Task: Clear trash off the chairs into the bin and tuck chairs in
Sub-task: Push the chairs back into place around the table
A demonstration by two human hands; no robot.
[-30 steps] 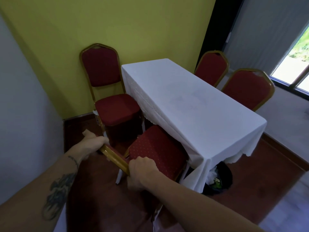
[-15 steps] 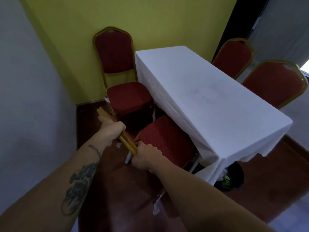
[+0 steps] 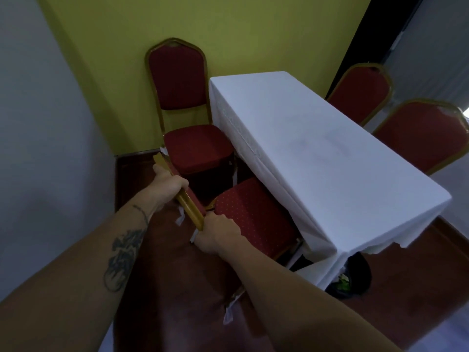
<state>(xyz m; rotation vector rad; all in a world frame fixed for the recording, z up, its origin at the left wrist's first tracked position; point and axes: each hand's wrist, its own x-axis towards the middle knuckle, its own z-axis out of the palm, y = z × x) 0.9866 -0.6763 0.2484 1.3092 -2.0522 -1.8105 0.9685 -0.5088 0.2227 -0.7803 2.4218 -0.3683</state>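
Observation:
I hold a red chair with a gold frame by the top of its backrest [image 3: 189, 207]. My left hand [image 3: 168, 185] grips the far end of the backrest and my right hand [image 3: 217, 236] grips the near end. Its dotted red seat [image 3: 253, 214] sits partly under the white-clothed table [image 3: 317, 148]. A second red chair [image 3: 195, 146] stands beyond it against the yellow wall, its seat bare and its front edge at the tablecloth. A black bin [image 3: 355, 278] with white and green trash stands on the floor under the table's near corner.
Two more red chairs [image 3: 363, 92] [image 3: 426, 138] stand on the table's far side. A grey wall is close on my left. Small white scraps [image 3: 228, 316] [image 3: 180, 219] lie on the dark wooden floor near the held chair's legs.
The view has moved closer and turned left. Both hands kept their grip on the backrest, and the chair's seat has slid a little further under the tablecloth.

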